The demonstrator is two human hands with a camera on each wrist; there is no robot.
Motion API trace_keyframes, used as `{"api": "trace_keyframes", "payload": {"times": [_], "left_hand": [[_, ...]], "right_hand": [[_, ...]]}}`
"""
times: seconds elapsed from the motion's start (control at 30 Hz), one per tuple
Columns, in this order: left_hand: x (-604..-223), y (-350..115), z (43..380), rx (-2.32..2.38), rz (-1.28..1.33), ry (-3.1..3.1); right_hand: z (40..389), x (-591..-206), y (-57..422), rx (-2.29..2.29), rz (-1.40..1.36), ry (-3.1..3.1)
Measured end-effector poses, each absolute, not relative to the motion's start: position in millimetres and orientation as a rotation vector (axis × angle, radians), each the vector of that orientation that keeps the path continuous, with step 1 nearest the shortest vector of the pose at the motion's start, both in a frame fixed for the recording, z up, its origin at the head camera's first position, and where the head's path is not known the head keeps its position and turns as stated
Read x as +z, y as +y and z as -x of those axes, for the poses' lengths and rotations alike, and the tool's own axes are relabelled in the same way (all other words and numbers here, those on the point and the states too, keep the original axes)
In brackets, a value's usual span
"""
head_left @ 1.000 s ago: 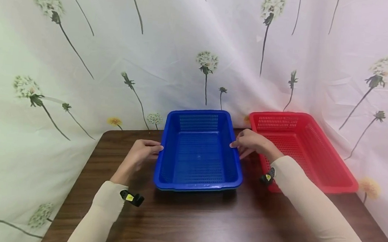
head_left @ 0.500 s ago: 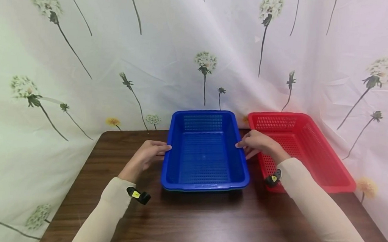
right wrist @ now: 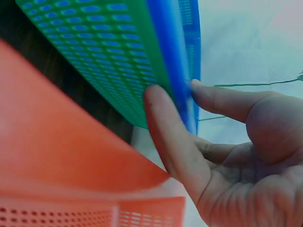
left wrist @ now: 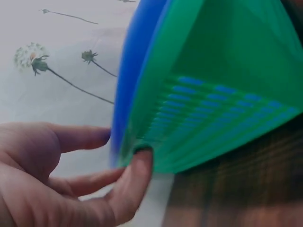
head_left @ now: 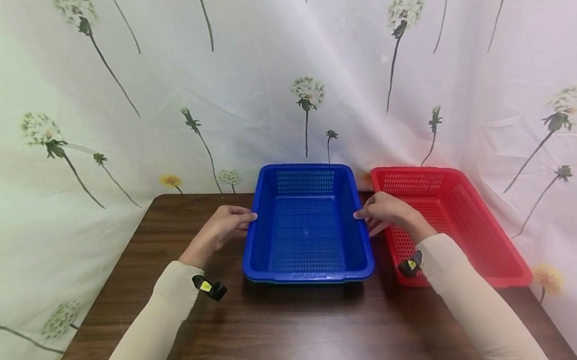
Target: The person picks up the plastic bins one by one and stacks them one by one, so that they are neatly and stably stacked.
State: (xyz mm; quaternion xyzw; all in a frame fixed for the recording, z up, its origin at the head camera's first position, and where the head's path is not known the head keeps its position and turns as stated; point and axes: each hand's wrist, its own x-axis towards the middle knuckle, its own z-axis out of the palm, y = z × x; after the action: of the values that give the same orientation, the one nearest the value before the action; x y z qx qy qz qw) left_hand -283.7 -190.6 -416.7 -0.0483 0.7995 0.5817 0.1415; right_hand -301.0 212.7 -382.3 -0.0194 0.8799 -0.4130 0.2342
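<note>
A blue plastic basket [head_left: 307, 232] with slotted walls sits nested in a green basket [left wrist: 218, 127]; from above, only a thin green edge shows under the blue rim. My left hand [head_left: 223, 228] pinches the stacked rims on the left side, thumb on the blue rim and fingers below against the green one. On the opposite side my right hand [head_left: 387, 213] pinches both rims in the same way, as the right wrist view shows. Both baskets appear to hold nothing.
Close by on the right, a red basket [head_left: 497, 241] stands near my right forearm. Both baskets' places are on a dark brown wooden table [head_left: 296, 339]. A white curtain [head_left: 257, 59] printed with dandelions hangs behind the table and along its sides.
The stacked blue and green baskets have shifted to the right with both hands holding their rims. The red basket has stayed where it was.
</note>
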Motion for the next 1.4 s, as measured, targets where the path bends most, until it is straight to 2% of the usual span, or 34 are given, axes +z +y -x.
{"api": "trace_keyframes", "payload": {"times": [0.3,0.47,0.67,1.03,1.4], "left_hand": [[-374.4,-167.4,283.7,1.752,-0.023,2.577],[-350.2,-130.8,281.2,1.927,-0.14,2.425],[-340.8,-81.0,283.3,1.972,-0.151,2.322],[-340.9,2.0,295.5,2.039,-0.099,2.129],[-349.2,60.1,308.1,2.187,0.099,2.035]], "right_hand": [[298.5,-335.6,249.2,-1.064,0.22,2.533],[298.7,-317.0,282.2,-1.065,0.283,2.627],[297.1,-306.7,324.0,-1.009,0.261,2.712],[290.5,-311.3,407.0,-0.788,0.171,2.785],[287.9,-329.0,447.5,-0.755,0.13,2.633]]}}
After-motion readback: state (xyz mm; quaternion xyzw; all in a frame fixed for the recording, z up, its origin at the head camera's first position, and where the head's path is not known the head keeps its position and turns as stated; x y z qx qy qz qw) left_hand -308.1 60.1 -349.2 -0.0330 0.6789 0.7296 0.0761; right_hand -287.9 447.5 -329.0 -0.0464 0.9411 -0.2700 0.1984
